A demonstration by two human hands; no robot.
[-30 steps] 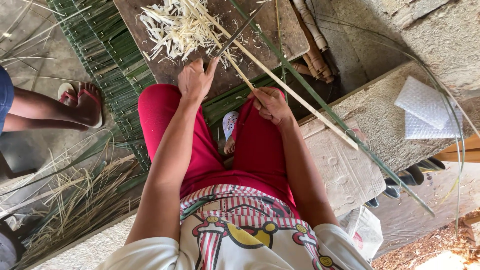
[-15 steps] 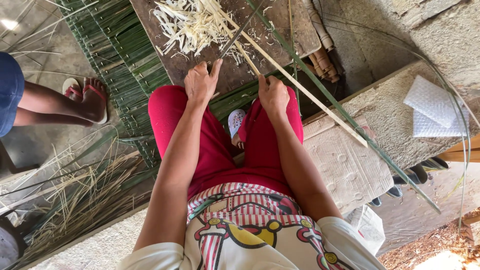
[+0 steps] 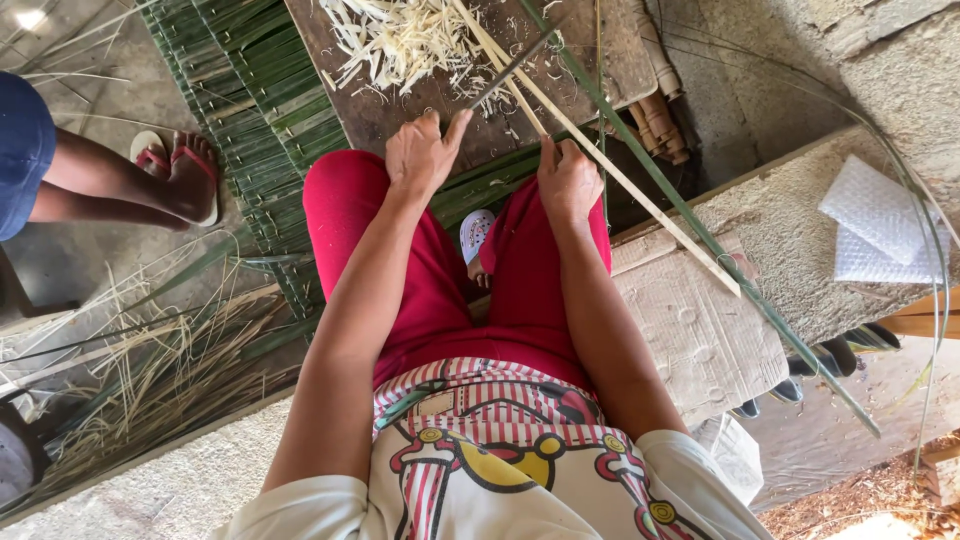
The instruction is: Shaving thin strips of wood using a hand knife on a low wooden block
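Two hands are working just above my knees, near the top centre of the frame. My right hand (image 3: 568, 180) is closing in a fist around the near end of a long pale split strip of bamboo (image 3: 610, 170), which is running from the upper middle of the frame down toward the right, across the grey concrete ledge (image 3: 700, 330). My left hand (image 3: 422, 152) is resting with fingers spread and loose on the edge of the dark brown wooden board (image 3: 400, 110), holding nothing that I can make out; its index finger is pointing toward a thin dark blade-like tool (image 3: 510, 68) lying across the strip, though I cannot tell whether either hand is gripping it. A long green bamboo stalk (image 3: 700, 225) is lying beside the pale strip, slanting the same way. A heap of pale curled shavings (image 3: 400, 40) is sitting on the board in the upper middle. A mat of green slats (image 3: 250, 90) is spreading out at upper left, and next to it another person's foot in a red sandal (image 3: 175, 170) is standing. White bubble-wrap sheets (image 3: 875, 225) are lying at the right.
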